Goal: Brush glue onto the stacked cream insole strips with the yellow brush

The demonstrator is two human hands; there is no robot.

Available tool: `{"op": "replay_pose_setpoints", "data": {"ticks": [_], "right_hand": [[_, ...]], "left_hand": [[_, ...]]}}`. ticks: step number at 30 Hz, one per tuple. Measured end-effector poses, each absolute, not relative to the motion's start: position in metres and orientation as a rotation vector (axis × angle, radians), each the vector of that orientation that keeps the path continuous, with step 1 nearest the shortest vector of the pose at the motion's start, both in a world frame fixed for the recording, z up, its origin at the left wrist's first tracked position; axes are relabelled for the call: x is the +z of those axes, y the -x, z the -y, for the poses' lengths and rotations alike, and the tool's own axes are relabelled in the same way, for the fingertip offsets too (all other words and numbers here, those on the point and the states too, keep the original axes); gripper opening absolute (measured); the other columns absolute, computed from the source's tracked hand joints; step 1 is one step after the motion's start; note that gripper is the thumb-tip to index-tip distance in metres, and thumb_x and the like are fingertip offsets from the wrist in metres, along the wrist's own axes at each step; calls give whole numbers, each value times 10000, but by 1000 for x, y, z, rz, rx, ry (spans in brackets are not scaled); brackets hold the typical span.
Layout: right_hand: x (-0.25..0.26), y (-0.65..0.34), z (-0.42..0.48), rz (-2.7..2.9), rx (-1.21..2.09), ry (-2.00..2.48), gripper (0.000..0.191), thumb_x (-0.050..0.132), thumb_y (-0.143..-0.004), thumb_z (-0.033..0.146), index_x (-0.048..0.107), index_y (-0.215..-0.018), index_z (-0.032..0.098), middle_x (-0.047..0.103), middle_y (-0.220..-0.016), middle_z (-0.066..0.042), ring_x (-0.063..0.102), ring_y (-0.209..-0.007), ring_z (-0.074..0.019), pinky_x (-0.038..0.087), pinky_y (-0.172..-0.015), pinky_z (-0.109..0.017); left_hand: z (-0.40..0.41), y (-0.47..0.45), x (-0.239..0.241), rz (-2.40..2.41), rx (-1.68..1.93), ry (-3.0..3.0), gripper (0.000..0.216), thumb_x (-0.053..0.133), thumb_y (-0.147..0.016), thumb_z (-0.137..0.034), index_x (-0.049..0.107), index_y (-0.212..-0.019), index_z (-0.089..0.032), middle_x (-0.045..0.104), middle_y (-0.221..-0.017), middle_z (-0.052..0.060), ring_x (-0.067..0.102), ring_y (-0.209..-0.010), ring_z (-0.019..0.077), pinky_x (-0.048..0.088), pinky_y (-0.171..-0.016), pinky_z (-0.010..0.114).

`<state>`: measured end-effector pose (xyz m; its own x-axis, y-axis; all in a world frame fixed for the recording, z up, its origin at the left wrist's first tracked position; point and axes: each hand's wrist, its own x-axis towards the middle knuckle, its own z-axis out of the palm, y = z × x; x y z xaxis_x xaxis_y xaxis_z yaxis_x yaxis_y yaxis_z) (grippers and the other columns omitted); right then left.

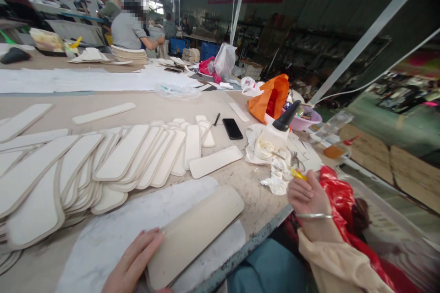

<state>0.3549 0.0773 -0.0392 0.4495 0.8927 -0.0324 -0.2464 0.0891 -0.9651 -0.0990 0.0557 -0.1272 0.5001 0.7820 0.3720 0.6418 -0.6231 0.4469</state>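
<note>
At a long worktable [247, 178] in a workshop, fanned rows of white panels with cream edges [103, 165] cover the left side. At the near edge the person's left hand [132, 261] lies flat with its fingers stretched out against the long side of a beige panel with rounded ends [197, 231], pressing on it rather than clenching it. That panel rests slantwise on a pale marbled slab [113, 233], just in front of the wearer. Farther back, a co-worker in a grey shirt [128, 29] stands at the table's far end beside another stack of panels. Towards the middle, a single white panel [216, 161] lies apart from the rows, with a black phone [233, 128] just beyond it. To the right stands a white bottle with a black nozzle [280, 130] on crumpled paper, near an orange bag [270, 96] and a purple bowl [307, 122]. The person's right hand [305, 194], a silver bangle [314, 215] on the wrist, is curled around a small yellow-handled tool [299, 175] at the table's edge, well apart from the beige panel, above a red plastic bag [342, 201].
</note>
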Motion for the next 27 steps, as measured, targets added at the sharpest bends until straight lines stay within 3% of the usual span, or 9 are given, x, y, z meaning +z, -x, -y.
{"op": "replay_pose_setpoints", "data": {"ticks": [5, 12, 19, 27], "right_hand": [[-49, -271, -42, 518, 1270, 1098, 350, 432, -939, 535, 608, -857, 244, 178, -441, 91, 67, -361, -77, 137, -312, -186], [-58, -175, -20, 901, 1470, 1321, 479, 480, -874, 637, 606, -972, 185, 484, -456, 36, 341, -370, -78, 242, -365, -192], [-55, -136, -26, 1159, 1551, 1365, 483, 449, -901, 615, 588, -1005, 165, 521, -493, 44, 390, -384, -74, 303, -388, -187], [-51, -167, -45, 1201, 1250, 1603, 494, 489, -867, 633, 612, -953, 162, 520, -484, 38, 414, -377, -92, 318, -373, -211]], "left_hand": [[-52, 92, -106, -1192, 720, -2443, 876, 698, -752, -520, 261, -1444, -206, 536, -1334, 179, 530, -1245, 332, 447, -1056, 508], [-50, 89, -103, -1176, 741, -2262, 962, 745, -728, -475, 201, -1468, -191, 543, -1313, 182, 512, -1251, 335, 413, -1063, 545], [-50, 89, -105, -1139, 811, -2213, 1021, 762, -714, -443, 148, -1493, -201, 551, -1301, 170, 541, -1211, 315, 444, -1032, 515], [-50, 89, -103, -1177, 727, -2262, 932, 726, -745, -393, 179, -1470, -182, 556, -1287, 168, 518, -1236, 320, 400, -1076, 533]]}}
